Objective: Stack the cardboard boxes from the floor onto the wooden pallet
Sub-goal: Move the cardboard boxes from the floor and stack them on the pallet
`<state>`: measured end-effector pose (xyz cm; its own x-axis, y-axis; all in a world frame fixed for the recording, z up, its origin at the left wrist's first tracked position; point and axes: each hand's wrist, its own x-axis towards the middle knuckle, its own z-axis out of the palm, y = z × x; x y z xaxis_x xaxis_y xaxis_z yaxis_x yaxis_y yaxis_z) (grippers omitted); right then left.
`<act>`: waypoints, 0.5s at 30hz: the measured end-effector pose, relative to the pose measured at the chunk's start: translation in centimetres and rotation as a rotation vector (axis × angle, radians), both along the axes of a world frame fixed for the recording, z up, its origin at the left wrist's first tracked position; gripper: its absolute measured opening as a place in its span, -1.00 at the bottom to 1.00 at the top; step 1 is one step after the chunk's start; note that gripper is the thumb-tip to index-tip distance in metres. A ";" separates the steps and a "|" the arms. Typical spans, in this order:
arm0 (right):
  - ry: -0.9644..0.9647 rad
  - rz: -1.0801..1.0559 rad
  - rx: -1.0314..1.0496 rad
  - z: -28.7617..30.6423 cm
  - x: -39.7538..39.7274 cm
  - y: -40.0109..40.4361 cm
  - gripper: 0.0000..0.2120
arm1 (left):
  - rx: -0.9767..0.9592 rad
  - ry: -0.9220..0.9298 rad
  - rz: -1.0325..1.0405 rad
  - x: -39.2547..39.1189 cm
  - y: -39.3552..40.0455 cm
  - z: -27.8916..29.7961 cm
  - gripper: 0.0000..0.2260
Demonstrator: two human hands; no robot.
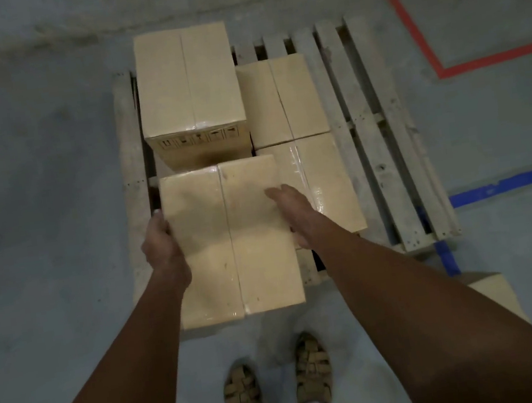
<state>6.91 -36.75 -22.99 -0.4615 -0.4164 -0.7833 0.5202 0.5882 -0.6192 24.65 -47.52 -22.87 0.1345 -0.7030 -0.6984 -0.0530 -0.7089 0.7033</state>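
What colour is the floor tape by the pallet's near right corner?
Blue tape, clearest in the head view, beside the pallet.

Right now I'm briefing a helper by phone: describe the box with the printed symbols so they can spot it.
Start at the wooden pallet on the grey floor. On its far left stands the tallest stack; the top box there is the one. Unlike the plain boxes beside it, its near face carries a row of small black handling symbols.

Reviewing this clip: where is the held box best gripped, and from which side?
Take the held box by its two long side faces, coming in from left and right, as the left hand and right hand do. Its taped top is flat and offers no purchase.
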 end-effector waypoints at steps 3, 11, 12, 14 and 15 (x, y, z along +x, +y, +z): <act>0.107 0.196 0.129 -1.9 1.0 0.6 -0.42 | 0.050 -0.075 -0.204 0.8 -0.6 -1.4 -0.57; 0.078 0.353 0.317 -3.2 2.1 1.1 -0.22 | 0.166 -0.222 -0.297 1.1 0.7 -3.7 -0.35; 0.062 0.328 0.306 -3.1 2.1 0.7 -0.21 | 0.157 -0.224 -0.294 1.0 0.5 -3.8 -0.34; 0.045 0.288 0.256 -3.2 2.1 0.1 -0.14 | 0.132 -0.224 -0.304 0.9 -0.2 -3.8 -0.34; 0.057 0.268 0.215 -3.7 2.0 -0.2 -0.09 | 0.106 -0.225 -0.319 0.9 -0.7 -3.8 -0.36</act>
